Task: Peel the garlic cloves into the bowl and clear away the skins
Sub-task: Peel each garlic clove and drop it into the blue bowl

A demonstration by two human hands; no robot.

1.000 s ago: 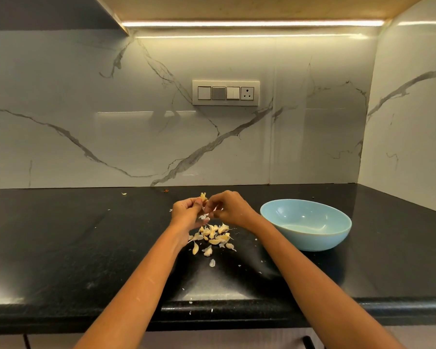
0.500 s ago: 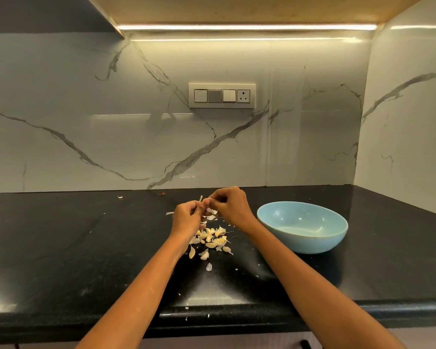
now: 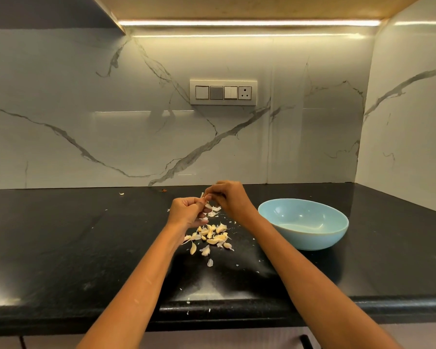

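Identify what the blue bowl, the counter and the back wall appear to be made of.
Bowl: glazed ceramic or melamine; smooth pale blue with soft highlights, which one unclear.
Counter: polished black stone, likely granite; speckled sheen and rounded front edge.
Back wall: glossy marble-look slab or tile; grey veins, mirrored light strip.

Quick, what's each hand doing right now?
Left hand: closed, pinching a small pale garlic clove.
Right hand: closed, fingertips on the same clove.

- Garlic cloves [image 3: 212, 236] heaped on countertop [image 3: 61, 248], left of bowl [image 3: 303, 224].
- Both hands above and behind the heap.
- Switch panel [image 3: 223, 92] on backsplash behind.
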